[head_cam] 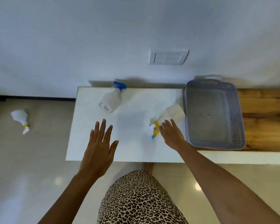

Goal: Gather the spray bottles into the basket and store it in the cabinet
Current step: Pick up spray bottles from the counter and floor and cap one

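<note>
Translucent spray bottle (21, 119) lies on the floor at left; blue-capped bottle (111, 98) lies on the bench (132, 143); left hand (99, 149) hovers spread wide, empty; right hand (171, 135) reaches the yellow-collared bottle (170, 117), fingers not yet closed; basket (214, 113) sits empty; nothing gathered yet.

Bright, even, cool-toned light; soft short shadows behind the blue-capped bottle (111, 99) and basket (212, 113) at the wall. Two small glare spots on the floor tiles (199, 185), lower frame. Overall soft focus, wide-angle bending at edges.
</note>
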